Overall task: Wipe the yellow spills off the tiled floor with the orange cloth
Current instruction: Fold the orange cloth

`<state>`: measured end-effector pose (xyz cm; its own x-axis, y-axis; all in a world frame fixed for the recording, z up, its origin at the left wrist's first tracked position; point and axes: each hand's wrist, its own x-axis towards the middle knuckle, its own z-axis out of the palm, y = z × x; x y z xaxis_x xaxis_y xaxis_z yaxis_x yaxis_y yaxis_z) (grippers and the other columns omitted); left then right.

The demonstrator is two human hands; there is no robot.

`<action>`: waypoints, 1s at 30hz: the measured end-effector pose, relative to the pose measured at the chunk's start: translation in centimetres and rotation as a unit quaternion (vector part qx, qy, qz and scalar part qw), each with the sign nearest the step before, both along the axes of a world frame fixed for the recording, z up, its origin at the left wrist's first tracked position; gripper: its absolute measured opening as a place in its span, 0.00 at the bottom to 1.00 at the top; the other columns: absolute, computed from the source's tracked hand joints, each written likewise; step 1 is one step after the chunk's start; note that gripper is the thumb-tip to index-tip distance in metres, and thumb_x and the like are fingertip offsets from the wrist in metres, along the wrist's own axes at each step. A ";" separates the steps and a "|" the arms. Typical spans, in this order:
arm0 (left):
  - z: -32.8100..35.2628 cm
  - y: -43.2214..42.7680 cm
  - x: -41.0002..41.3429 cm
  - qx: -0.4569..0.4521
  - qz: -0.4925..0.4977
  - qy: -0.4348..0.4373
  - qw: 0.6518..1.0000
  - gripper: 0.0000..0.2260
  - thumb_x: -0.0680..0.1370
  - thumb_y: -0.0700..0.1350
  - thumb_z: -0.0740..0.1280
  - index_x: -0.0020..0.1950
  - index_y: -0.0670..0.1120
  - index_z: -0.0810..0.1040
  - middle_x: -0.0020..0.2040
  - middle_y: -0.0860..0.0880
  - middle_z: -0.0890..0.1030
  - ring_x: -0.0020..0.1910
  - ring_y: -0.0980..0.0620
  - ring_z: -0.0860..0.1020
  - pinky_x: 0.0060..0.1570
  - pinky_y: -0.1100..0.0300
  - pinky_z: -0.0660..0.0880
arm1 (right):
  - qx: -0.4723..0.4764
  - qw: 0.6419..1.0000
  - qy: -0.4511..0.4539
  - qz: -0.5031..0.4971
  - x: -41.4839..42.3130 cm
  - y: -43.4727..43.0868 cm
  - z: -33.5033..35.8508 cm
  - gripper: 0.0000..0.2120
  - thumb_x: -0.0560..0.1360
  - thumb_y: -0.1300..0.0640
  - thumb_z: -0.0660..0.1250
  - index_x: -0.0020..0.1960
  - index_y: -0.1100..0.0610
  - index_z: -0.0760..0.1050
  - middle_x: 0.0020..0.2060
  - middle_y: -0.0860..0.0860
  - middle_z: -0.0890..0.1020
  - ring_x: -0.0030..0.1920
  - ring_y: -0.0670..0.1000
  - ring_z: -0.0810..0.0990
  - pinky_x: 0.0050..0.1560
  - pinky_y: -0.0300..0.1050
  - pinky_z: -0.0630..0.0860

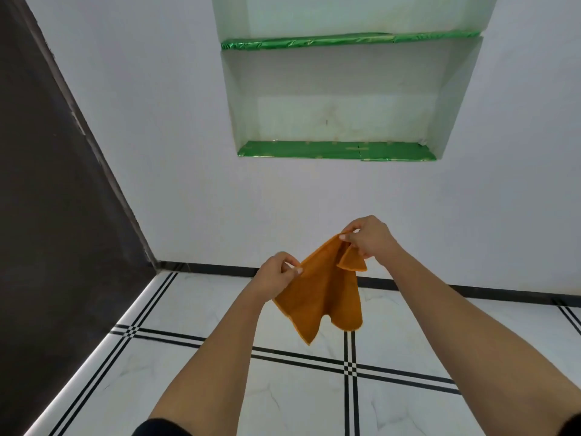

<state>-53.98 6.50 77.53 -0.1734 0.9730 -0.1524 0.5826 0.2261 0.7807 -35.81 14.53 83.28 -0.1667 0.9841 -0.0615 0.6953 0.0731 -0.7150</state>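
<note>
The orange cloth (323,294) hangs in the air in front of me, held up between both hands above the tiled floor (204,303). My left hand (276,275) pinches its left edge between thumb and fingers. My right hand (367,236), a little higher and further right, pinches its top corner, and a small flap folds over below that hand. The lower corners of the cloth dangle free. No yellow spill shows on the white tiles with black lines in this view.
A white wall (188,184) stands ahead with a recessed niche; its lower shelf (336,151) and upper shelf (345,40) are lined in shiny green. A dark panel (53,199) runs along the left. A black skirting strip (213,269) meets the floor.
</note>
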 end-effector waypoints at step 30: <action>3.1 -0.5 -2.6 0.044 -0.068 0.086 0.993 0.29 0.74 0.43 0.70 0.70 0.57 0.61 0.45 0.50 0.74 0.44 0.52 0.75 0.42 0.61 0.74 | -0.024 0.971 -0.005 0.237 -4.6 -2.0 2.3 0.17 0.75 0.66 0.65 0.60 0.52 0.69 0.48 0.55 0.81 0.45 0.49 0.79 0.45 0.38 0.75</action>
